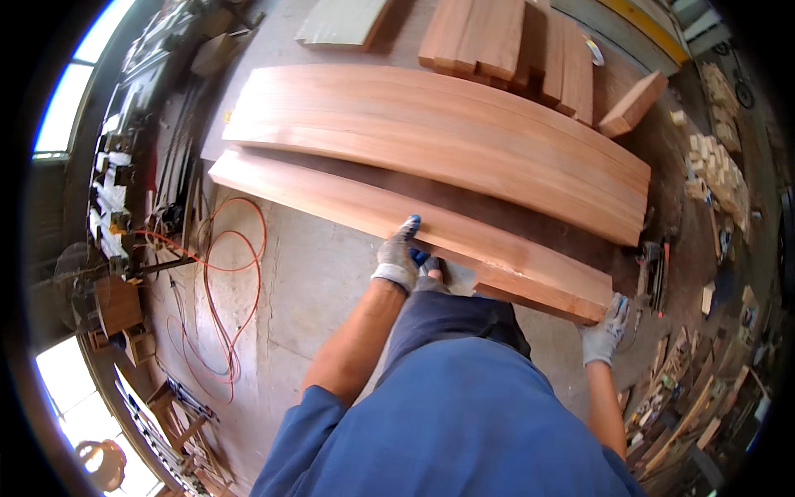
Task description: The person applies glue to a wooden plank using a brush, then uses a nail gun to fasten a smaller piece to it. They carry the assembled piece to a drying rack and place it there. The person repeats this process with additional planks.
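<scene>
A long reddish-brown wooden board lies along the near edge of a dark worktop, slanting from upper left to lower right. A chipped, rough patch marks its near face toward the right. My left hand, in a grey glove with blue fingertips, grips the near edge around the middle, thumb on top and fingers mostly hidden below. At the board's right end, my right hand is gloved too and closed around the corner. Just beyond lies a wide panel of boards placed side by side, with a dark gap between.
Stacked wooden boards, a pale board and a short block sit at the far side. Clamp-like tools are by the right edge. An orange hose coils on the floor at left; wood scraps lie at lower right.
</scene>
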Action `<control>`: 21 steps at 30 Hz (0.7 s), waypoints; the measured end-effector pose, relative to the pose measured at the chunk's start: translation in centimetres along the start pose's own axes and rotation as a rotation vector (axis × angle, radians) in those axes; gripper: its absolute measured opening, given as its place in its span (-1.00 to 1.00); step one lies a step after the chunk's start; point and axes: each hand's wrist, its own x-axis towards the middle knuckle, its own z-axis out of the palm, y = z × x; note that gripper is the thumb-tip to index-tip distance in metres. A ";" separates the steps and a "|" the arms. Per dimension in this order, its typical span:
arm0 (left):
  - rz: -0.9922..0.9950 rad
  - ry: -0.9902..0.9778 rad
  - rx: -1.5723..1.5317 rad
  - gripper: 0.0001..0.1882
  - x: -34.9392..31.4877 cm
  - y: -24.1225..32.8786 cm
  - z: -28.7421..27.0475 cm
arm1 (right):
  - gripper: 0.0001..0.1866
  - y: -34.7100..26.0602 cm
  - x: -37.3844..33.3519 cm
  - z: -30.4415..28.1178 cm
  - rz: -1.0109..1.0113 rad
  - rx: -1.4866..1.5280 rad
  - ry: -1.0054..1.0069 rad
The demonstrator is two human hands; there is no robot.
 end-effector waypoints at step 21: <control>0.481 -0.363 -0.486 -0.49 -16.4 -7.0 -23.3 | -0.01 -2.6 7.6 0.0 -0.527 0.694 0.026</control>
